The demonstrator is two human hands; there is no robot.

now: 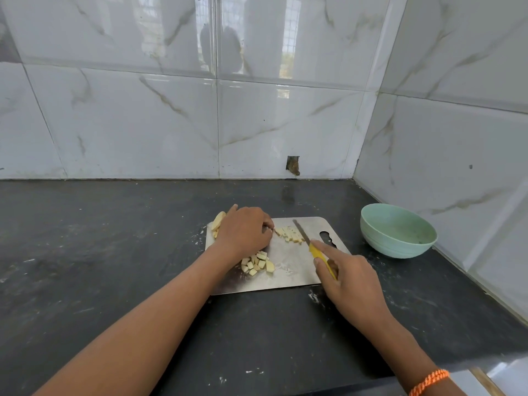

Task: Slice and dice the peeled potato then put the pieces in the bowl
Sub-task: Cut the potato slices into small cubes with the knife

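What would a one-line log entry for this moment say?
right hand: holds yellow-handled knife | left hand: steadies potato strips | diced potato cubes: on steel cutting board | green bowl: no pieces

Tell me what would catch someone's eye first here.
The yellow-handled knife in the right hand, its blade beside cut potato strips on the steel cutting board. The left hand steadies them, diced cubes lie nearer, and a green bowl stands right, apparently empty.
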